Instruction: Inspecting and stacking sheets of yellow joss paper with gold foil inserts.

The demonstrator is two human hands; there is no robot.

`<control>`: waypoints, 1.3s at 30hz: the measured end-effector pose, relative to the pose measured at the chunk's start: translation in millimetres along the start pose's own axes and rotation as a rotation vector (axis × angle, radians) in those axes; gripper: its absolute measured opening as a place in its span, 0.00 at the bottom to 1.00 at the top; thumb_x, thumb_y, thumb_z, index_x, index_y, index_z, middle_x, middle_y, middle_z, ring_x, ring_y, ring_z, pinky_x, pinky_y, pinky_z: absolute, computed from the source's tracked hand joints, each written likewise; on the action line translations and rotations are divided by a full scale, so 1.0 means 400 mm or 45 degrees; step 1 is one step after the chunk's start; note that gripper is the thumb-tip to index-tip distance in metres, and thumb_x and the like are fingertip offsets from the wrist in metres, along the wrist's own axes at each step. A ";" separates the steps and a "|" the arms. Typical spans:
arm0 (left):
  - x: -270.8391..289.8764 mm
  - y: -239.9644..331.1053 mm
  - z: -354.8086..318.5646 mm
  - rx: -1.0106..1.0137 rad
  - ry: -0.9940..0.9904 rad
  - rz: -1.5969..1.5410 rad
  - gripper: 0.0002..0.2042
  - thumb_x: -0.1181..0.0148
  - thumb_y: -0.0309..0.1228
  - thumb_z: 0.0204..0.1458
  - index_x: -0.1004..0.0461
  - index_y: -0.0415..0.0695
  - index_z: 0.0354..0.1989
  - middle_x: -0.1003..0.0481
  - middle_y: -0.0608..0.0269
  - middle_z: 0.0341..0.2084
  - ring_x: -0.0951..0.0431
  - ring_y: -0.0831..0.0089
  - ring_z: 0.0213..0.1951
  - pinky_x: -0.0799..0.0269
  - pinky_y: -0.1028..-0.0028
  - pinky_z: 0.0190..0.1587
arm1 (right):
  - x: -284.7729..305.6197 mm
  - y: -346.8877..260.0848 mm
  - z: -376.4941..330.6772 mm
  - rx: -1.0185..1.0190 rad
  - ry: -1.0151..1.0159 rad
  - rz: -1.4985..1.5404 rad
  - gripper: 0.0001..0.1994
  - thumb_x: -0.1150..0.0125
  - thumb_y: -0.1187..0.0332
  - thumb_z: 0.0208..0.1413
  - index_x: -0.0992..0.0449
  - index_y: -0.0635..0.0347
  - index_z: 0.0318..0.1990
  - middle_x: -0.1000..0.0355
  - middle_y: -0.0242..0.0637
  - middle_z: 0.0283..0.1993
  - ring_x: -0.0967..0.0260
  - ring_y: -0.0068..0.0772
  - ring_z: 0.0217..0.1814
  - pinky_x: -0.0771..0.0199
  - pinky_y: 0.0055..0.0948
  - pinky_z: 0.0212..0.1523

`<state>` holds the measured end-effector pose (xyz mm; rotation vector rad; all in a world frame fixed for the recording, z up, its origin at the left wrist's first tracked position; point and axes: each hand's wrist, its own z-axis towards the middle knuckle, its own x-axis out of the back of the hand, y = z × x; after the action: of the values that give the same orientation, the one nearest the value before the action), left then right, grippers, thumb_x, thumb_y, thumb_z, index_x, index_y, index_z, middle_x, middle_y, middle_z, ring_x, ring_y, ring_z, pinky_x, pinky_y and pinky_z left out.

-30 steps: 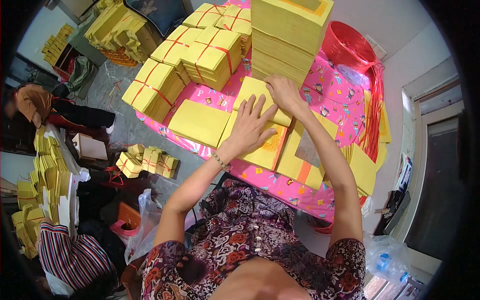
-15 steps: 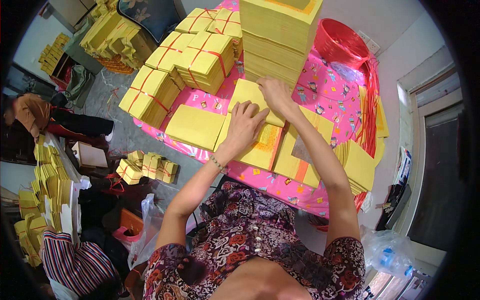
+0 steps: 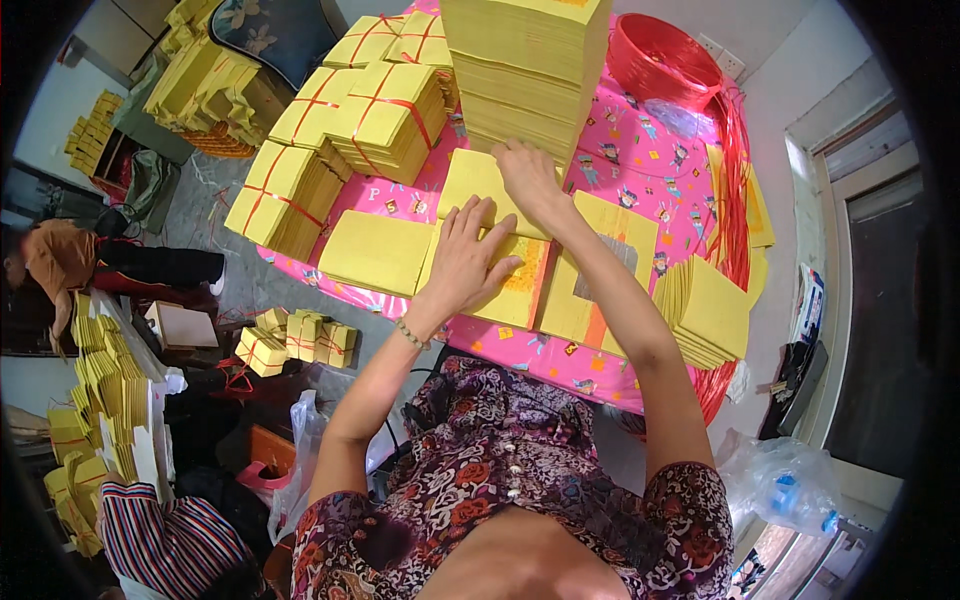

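L hand [image 3: 464, 258]: grip wide, flat on yellow ppr [image 3: 468, 176]; R hand [image 3: 528, 180] at its far edge, can't tell if grip's pinching. Tall yellow stack [image 3: 520, 75] farther, on pink tabletop [image 3: 505, 357].

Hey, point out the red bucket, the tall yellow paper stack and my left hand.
Red bucket [image 3: 645, 78]: head view, on its outer wall.
Tall yellow paper stack [image 3: 518, 75]: head view, on its near side.
Left hand [image 3: 462, 262]: head view, on its back.
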<state>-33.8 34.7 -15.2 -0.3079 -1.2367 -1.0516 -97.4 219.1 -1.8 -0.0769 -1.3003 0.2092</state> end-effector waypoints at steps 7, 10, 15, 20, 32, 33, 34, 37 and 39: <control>0.011 0.014 -0.009 0.059 -0.064 0.031 0.29 0.43 0.50 0.58 0.34 0.51 0.66 0.38 0.48 0.65 0.47 0.40 0.68 0.52 0.43 0.69 | -0.007 -0.012 -0.001 0.015 0.029 -0.088 0.09 0.46 0.74 0.55 0.23 0.64 0.42 0.26 0.48 0.42 0.26 0.51 0.48 0.25 0.48 0.47; 0.015 0.011 -0.015 0.075 -0.056 0.003 0.30 0.44 0.51 0.58 0.34 0.51 0.66 0.38 0.50 0.66 0.48 0.38 0.69 0.54 0.42 0.69 | -0.018 -0.029 -0.001 -0.013 0.068 -0.151 0.09 0.45 0.73 0.54 0.24 0.63 0.42 0.25 0.47 0.42 0.25 0.49 0.48 0.25 0.47 0.48; 0.021 0.013 -0.026 0.064 -0.067 0.077 0.30 0.45 0.52 0.58 0.33 0.52 0.66 0.39 0.53 0.68 0.51 0.36 0.70 0.60 0.42 0.70 | -0.022 -0.044 -0.009 -0.051 0.126 -0.194 0.09 0.45 0.72 0.54 0.24 0.62 0.41 0.25 0.45 0.42 0.25 0.47 0.48 0.25 0.45 0.48; 0.019 0.017 -0.025 0.092 -0.110 0.114 0.29 0.46 0.53 0.59 0.33 0.54 0.66 0.40 0.55 0.70 0.54 0.37 0.72 0.62 0.43 0.70 | -0.008 -0.044 -0.026 -0.041 0.192 -0.099 0.10 0.42 0.74 0.52 0.25 0.61 0.43 0.27 0.44 0.44 0.27 0.47 0.50 0.26 0.44 0.48; 0.032 0.019 -0.021 0.086 -0.106 0.121 0.29 0.44 0.52 0.58 0.33 0.53 0.66 0.38 0.56 0.68 0.51 0.38 0.70 0.57 0.45 0.69 | 0.137 -0.016 -0.317 -0.631 0.191 0.792 0.15 0.31 0.58 0.55 0.27 0.61 0.35 0.30 0.37 0.31 0.29 0.35 0.31 0.29 0.37 0.32; 0.032 0.016 -0.023 0.087 -0.104 0.124 0.29 0.44 0.52 0.58 0.33 0.53 0.66 0.38 0.56 0.68 0.51 0.38 0.70 0.57 0.45 0.69 | 0.122 -0.019 -0.321 -0.615 0.259 0.798 0.17 0.30 0.56 0.55 0.26 0.60 0.30 0.31 0.35 0.25 0.31 0.31 0.25 0.30 0.35 0.28; 0.029 0.015 -0.026 0.083 -0.104 0.131 0.29 0.44 0.52 0.59 0.33 0.53 0.66 0.39 0.55 0.68 0.51 0.38 0.70 0.57 0.45 0.69 | 0.112 -0.019 -0.322 -0.616 0.263 0.797 0.17 0.30 0.56 0.55 0.26 0.60 0.30 0.31 0.35 0.25 0.31 0.31 0.25 0.30 0.35 0.28; 0.026 0.016 -0.029 0.078 -0.102 0.138 0.29 0.44 0.52 0.59 0.33 0.53 0.66 0.39 0.55 0.68 0.51 0.38 0.70 0.56 0.45 0.69 | 0.092 -0.016 -0.322 -0.709 0.233 0.829 0.16 0.31 0.58 0.56 0.26 0.61 0.30 0.33 0.30 0.25 0.38 0.22 0.25 0.35 0.27 0.27; 0.026 0.016 -0.030 0.079 -0.102 0.138 0.29 0.44 0.52 0.59 0.33 0.53 0.66 0.39 0.55 0.68 0.51 0.38 0.70 0.56 0.45 0.69 | 0.083 -0.016 -0.324 -0.715 0.232 0.840 0.17 0.31 0.56 0.56 0.26 0.61 0.30 0.33 0.29 0.23 0.38 0.21 0.24 0.36 0.27 0.26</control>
<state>-21.9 24.6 -8.4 -0.3682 -1.3072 -0.9134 36.0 227.3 -3.9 -0.9881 -1.0827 0.3809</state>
